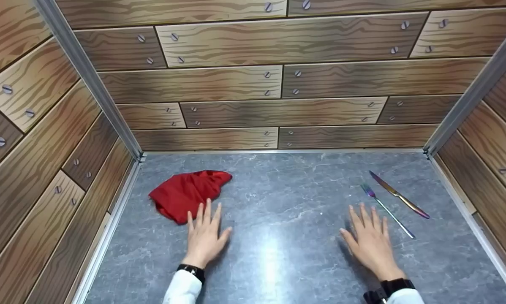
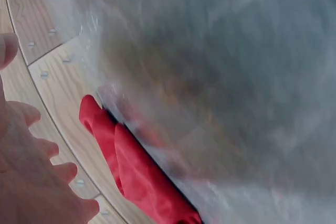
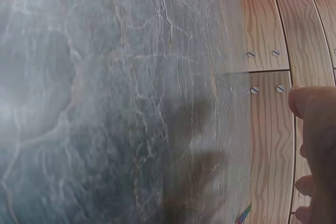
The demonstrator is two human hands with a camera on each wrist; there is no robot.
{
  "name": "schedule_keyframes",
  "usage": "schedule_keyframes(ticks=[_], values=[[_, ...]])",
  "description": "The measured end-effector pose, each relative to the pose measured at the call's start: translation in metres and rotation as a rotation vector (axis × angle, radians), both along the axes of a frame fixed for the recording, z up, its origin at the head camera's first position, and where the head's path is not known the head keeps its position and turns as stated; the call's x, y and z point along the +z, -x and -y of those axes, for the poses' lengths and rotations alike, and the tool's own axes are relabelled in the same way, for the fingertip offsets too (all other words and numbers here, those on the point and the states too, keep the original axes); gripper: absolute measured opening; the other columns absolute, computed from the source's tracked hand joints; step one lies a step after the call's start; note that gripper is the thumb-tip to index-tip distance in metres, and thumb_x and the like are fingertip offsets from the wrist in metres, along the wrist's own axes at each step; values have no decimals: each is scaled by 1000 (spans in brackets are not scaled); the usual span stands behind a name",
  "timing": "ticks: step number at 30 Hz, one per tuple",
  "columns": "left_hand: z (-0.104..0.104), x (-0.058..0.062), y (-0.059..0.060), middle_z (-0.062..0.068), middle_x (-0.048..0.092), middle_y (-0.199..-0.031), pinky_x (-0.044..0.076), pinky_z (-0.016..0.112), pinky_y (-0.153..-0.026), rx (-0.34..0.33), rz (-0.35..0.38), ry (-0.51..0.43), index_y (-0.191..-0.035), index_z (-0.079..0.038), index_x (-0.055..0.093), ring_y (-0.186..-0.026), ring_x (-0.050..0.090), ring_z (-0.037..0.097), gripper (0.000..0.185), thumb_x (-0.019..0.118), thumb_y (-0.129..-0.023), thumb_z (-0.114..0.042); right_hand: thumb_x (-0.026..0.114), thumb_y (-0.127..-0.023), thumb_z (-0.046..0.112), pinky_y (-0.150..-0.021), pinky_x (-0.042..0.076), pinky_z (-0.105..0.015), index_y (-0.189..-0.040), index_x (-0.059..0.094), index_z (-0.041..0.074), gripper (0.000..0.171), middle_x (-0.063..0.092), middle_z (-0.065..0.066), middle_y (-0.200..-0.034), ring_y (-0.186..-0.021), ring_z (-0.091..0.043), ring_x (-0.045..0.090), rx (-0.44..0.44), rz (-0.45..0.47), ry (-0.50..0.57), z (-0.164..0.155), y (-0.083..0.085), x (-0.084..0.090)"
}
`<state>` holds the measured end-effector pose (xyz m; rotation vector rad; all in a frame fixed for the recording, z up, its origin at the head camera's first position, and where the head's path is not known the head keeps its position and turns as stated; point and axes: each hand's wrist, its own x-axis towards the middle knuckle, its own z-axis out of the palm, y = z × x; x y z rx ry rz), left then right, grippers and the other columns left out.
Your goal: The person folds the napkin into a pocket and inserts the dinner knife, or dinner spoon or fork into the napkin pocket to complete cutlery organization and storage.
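Resting flat: L hand (image 1: 205, 236) by red cloth (image 1: 187, 193), R hand (image 1: 371, 242) by fork (image 1: 386, 210).

Your grey marbled tabletop (image 1: 287, 198) carries a crumpled red cloth (image 1: 186, 193) at ten o'clock, a fork (image 1: 387, 210) and a knife (image 1: 398, 194) side by side at two o'clock, and both hands lying flat at six.

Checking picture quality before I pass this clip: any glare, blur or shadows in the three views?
Head view: sharp, with a bright glare streak on the grey table between the left hand and right hand. Left wrist view: smeared and hazy, only the red cloth reads clearly. Right wrist view: table veins fairly sharp, a finger shadow low, fingers soft at the edge.
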<state>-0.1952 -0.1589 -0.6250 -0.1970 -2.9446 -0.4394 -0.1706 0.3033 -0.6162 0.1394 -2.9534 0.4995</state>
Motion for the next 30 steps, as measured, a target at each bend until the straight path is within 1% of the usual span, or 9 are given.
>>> schedule_keyframes(ticks=[3, 6, 9, 11, 14, 21, 23, 26, 30], values=[[15, -1, 9, 18, 24, -170, 9, 69, -126, 41, 21, -22, -161, -14, 36, -158, 22, 42, 76, 64, -97, -45, 55, -105, 38, -123, 20, -70, -158, 41, 7, 63, 37, -27, -162, -151, -51, 30, 27, -22, -9, 4, 1, 0], [32, -3, 17, 20, 24, -170, 9, 68, -127, 111, 87, -39, -161, -10, 33, -158, 20, 43, 75, 63, -99, -40, 58, -104, 28, -119, 33, -67, -149, 53, 5, 51, 51, -24, -153, -143, -48, 45, 61, -42, -23, 10, 2, -1], [44, -8, 20, 22, 24, -169, 9, 69, -127, 162, 188, -55, -161, -6, 32, -158, 18, 45, 71, 57, -102, -37, 59, -103, 25, -117, 37, -65, -142, 61, 5, 44, 58, -21, -148, -140, -45, 50, 93, -39, -29, 17, 2, -3], [45, -10, 20, 22, 26, -169, 9, 68, -127, 173, 237, -61, -160, -4, 34, -157, 19, 46, 67, 53, -104, -36, 59, -103, 25, -116, 38, -65, -140, 63, 6, 42, 60, -20, -146, -139, -44, 51, 113, -33, -30, 22, 2, -5], [38, -12, 16, 22, 31, -167, 12, 66, -127, 139, 259, -46, -158, -4, 38, -156, 24, 46, 61, 49, -106, -34, 60, -103, 25, -115, 39, -66, -139, 64, 6, 41, 60, -20, -146, -140, -44, 50, 131, -17, -26, 28, 2, -7], [-1, -13, 6, 20, 47, -159, 24, 62, -126, -23, 149, 28, -150, -6, 52, -148, 41, 45, 51, 53, -104, -29, 58, -104, 23, -117, 37, -65, -142, 62, 9, 41, 57, -18, -150, -142, -44, 48, 166, 30, -34, 41, 4, -11], [-12, -14, 2, 19, 48, -158, 26, 61, -125, -61, 132, 49, -150, -7, 53, -147, 43, 44, 50, 53, -104, -28, 57, -104, 22, -118, 37, -65, -143, 61, 10, 41, 56, -18, -151, -143, -44, 47, 172, 42, -35, 45, 5, -12], [-26, -12, -4, 17, 48, -158, 27, 59, -126, -105, 141, 77, -151, -9, 52, -147, 43, 42, 51, 54, -105, -29, 56, -104, 20, -118, 35, -65, -145, 60, 10, 42, 55, -18, -152, -144, -44, 46, 177, 62, -41, 50, 7, -11], [-42, -9, -12, 13, 48, -160, 28, 57, -127, -169, 151, 113, -152, -13, 52, -148, 44, 38, 50, 54, -105, -31, 57, -104, 19, -118, 36, -66, -146, 58, 9, 43, 54, -18, -153, -144, -43, 45, 192, 59, -42, 57, 9, -8]])
